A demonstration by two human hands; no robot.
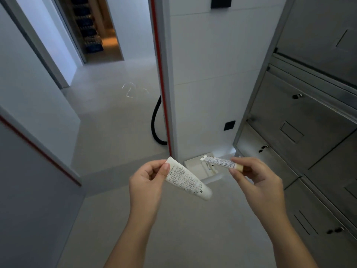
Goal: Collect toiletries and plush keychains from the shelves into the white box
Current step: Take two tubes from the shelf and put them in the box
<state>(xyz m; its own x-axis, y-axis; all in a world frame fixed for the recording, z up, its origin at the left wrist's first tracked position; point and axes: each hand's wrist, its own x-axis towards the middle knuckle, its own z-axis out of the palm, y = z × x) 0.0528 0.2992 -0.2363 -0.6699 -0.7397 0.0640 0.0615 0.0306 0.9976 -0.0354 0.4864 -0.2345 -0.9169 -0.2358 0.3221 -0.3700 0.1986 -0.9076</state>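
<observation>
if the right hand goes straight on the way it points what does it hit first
Likely the white box on the floor, toward which the right hand points its small tube. Depth is unclear; the wall stands just behind.

Beneath you, a pale grey floor (116,132) stretches toward a doorway at the far end. A white box (195,169) sits open on it, tucked into the corner where the white wall (208,84) meets the metal cabinet (289,122) standing on your right. What lies inside the box is too blurred to tell. A black hose (154,122) loops down to the floor beside the wall's red-edged corner. Faint pale scribbles (131,90) mark the floor farther off.
</observation>
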